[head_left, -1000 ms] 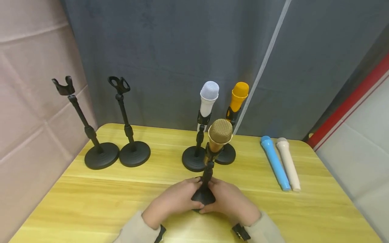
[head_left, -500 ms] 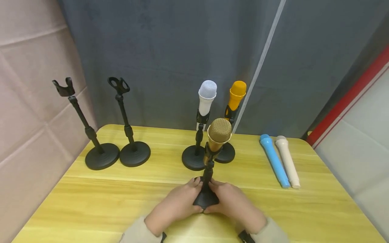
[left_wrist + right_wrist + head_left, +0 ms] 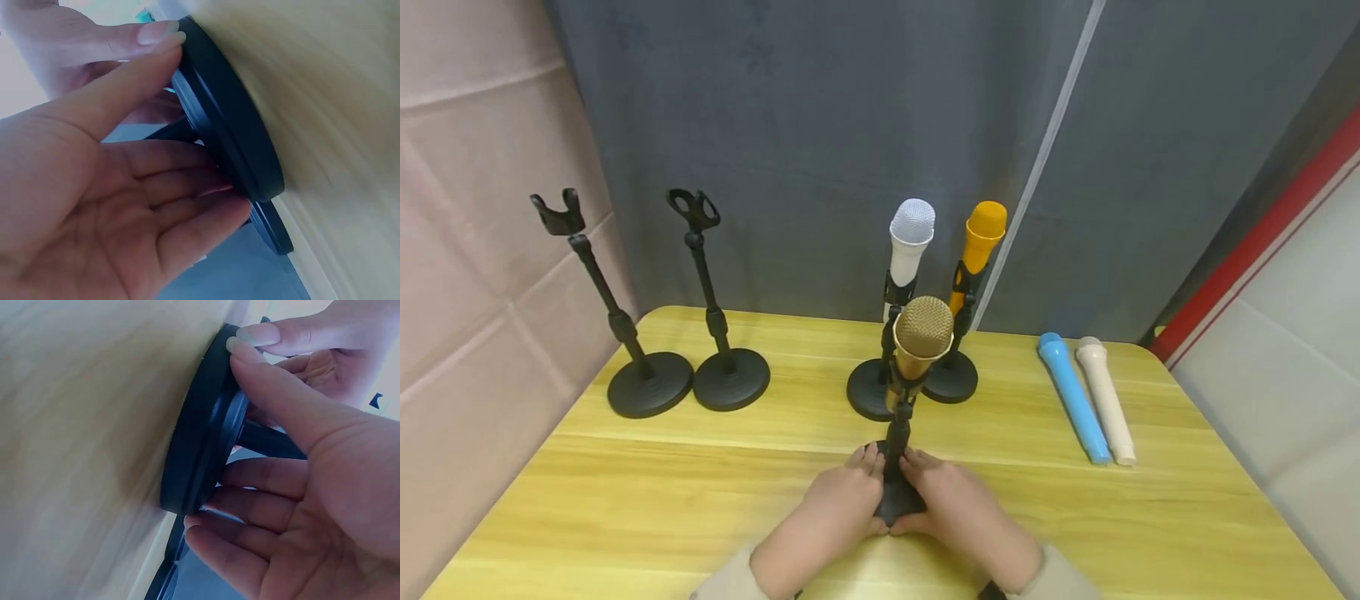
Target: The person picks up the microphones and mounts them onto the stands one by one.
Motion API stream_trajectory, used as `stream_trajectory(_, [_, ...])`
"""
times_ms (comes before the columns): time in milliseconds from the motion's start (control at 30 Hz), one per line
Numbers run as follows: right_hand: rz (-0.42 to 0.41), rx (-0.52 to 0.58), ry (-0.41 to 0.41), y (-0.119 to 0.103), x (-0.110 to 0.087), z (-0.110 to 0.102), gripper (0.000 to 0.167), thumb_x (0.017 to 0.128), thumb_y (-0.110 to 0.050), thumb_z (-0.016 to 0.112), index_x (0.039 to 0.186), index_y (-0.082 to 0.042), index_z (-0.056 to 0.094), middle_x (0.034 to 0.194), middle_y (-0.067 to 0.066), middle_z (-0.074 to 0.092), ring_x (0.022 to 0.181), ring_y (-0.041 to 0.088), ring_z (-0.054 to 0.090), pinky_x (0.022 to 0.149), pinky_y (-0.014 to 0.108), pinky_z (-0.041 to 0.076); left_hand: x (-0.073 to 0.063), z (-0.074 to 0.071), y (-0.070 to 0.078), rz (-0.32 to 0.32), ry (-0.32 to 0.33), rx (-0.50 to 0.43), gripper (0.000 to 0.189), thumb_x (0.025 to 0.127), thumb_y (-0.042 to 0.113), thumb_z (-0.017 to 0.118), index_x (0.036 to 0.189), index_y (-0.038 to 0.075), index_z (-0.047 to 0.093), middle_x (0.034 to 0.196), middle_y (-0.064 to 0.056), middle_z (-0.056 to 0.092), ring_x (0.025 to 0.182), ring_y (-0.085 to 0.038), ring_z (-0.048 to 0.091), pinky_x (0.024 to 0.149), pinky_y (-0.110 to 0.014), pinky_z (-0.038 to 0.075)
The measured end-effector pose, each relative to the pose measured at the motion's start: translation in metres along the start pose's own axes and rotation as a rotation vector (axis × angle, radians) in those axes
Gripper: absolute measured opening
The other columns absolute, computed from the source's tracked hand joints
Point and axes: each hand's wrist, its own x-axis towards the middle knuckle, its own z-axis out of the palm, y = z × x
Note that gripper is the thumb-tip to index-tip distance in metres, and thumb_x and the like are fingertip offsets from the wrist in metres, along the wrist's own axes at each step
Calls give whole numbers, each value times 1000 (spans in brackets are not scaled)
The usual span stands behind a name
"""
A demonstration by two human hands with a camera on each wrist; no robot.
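In the head view, a gold microphone (image 3: 924,327) sits in the clip of a black desktop microphone stand (image 3: 900,502), near the table's front middle. My left hand (image 3: 842,504) holds the stand's round base from the left, and my right hand (image 3: 955,504) holds it from the right. Both thumbs meet at the near rim, while the other fingers reach round the base beside the pole. The left wrist view shows the base (image 3: 228,119) close over the wooden surface, thumb on its edge. From the right wrist view, fingers curve along the base's (image 3: 203,431) far side.
Behind stand a white microphone (image 3: 912,237) and an orange microphone (image 3: 984,233), each on a black stand. Two bare stands, one with a forked clip (image 3: 651,383) and one with a ringed clip (image 3: 732,379), are at left. Blue (image 3: 1075,400) and beige (image 3: 1107,402) microphones lie at right.
My hands have shifted the stand with the gold microphone slightly left, and it now overlaps the white microphone's stand more in the head view. The other stands and microphones keep their places.
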Motion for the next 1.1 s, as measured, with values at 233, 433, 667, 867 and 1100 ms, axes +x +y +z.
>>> stream_trajectory(233, [-42,-16,7,-10,7,1,83,73,-50,84,135,1,62,142,20,60,119,33,68,93,44,59,-8,-3,-11,-14,6,-87,80,77,42,85,136,-5,60,145,-21,57,132,-34,59,94,-40,60])
stream_trajectory(433, [-65,-74,23,-18,18,5,80,72,-53,83,134,-5,65,142,16,61,118,29,69,90,40,61,-12,-5,-21,-30,30,-167,78,75,36,89,134,-8,61,143,-27,56,131,-40,59,94,-45,59])
stream_trajectory(667, [-124,-177,55,-25,31,7,77,73,-56,81,135,-14,66,140,7,65,117,21,70,86,35,62,-15,-4,-31,-73,46,-235,80,73,29,90,135,-10,58,144,-30,54,130,-44,58,95,-50,58])
stream_trajectory(867, [-147,-138,56,-29,45,9,76,73,-53,82,136,-15,64,139,4,65,110,19,72,84,33,62,-14,-5,-45,-91,60,-295,75,70,25,92,132,-6,62,143,-26,56,119,-43,65,89,-51,59])
stream_trajectory(1100, [-155,-143,63,-31,65,11,69,74,-52,82,131,-16,67,132,3,69,99,18,74,79,32,61,-9,-8,-59,-124,69,-324,74,71,21,91,134,-5,61,145,-27,55,114,-45,66,94,-53,57])
